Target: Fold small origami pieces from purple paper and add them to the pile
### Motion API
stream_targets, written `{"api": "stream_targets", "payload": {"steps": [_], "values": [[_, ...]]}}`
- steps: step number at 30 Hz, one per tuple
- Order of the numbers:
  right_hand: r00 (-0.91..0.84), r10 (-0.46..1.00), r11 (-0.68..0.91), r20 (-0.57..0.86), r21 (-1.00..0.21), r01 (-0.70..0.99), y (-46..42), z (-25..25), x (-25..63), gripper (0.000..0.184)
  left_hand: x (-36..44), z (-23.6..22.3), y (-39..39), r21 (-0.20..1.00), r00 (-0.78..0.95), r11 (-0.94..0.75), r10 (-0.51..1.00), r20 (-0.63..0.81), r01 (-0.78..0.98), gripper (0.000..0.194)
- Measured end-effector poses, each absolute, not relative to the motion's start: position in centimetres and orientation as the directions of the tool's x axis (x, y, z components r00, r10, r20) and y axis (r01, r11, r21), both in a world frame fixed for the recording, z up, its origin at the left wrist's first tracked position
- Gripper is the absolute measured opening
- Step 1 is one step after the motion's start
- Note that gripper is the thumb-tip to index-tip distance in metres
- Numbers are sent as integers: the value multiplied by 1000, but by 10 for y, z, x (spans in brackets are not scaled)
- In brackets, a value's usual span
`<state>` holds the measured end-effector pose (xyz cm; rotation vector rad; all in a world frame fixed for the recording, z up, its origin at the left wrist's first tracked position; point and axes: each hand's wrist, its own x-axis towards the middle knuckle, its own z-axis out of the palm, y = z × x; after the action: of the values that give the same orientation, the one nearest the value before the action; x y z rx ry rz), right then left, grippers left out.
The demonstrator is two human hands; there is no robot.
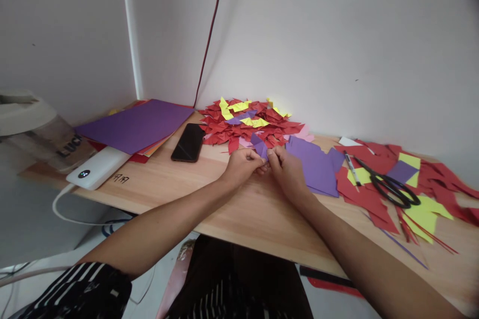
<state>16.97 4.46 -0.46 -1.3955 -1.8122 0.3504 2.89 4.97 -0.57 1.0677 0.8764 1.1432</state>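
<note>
A small folded piece of purple paper (259,144) is pinched between my two hands, just above the wooden table (247,209). My left hand (243,164) grips its lower left side, fingers curled. Thumb and fingers of my right hand (286,167) close on its right side. Part of the paper is hidden behind the fingers. Directly behind my hands lies a heap of folded paper pieces (258,132), mostly red, with some yellow, purple and pink. Flat purple sheets (316,169) lie beside my right hand, partly covered by it.
Black scissors (392,187) and a pen (352,169) rest on red and yellow paper scraps (374,204) at right. Left are a black phone (188,143), large purple sheets (142,122), a white power bank (98,168) with a cable, and a plastic container (41,134). A wall (318,45) stands behind.
</note>
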Motion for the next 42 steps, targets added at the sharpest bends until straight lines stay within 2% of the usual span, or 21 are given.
{"api": "stream_targets", "payload": {"steps": [6, 14, 19, 21, 25, 29, 34, 39, 42], "values": [[-71, 901, 354, 427, -634, 687, 46, -4, 170, 30, 30, -6, 49, 952, 224, 97, 974, -31, -292, 15], [-81, 902, 366, 425, -649, 667, 45, -3, 170, 33, 31, -10, 50, 937, 229, 71, 973, 10, -342, 25], [-69, 885, 378, 459, -627, 681, 47, -5, 172, 34, 31, -7, 50, 894, 265, 140, 964, -24, -426, 40], [-64, 884, 377, 462, -626, 682, 47, -4, 172, 34, 30, -5, 50, 881, 285, 173, 957, -45, -440, 39], [-67, 886, 375, 458, -626, 684, 47, -3, 173, 35, 28, -4, 50, 900, 350, 213, 934, -73, -380, 23], [-84, 892, 376, 445, -622, 687, 47, -2, 174, 36, 28, -6, 50, 934, 333, 185, 940, -77, -305, 19], [-94, 901, 357, 423, -604, 712, 47, -2, 175, 38, 29, -3, 48, 959, 341, 155, 938, -68, -236, 21], [-53, 913, 326, 405, -647, 689, 47, -2, 178, 38, 28, 2, 46, 937, 441, 248, 890, -120, -246, 26], [-46, 906, 332, 422, -636, 697, 47, -1, 179, 38, 27, 1, 46, 946, 479, 216, 874, -77, -242, 26]]}}
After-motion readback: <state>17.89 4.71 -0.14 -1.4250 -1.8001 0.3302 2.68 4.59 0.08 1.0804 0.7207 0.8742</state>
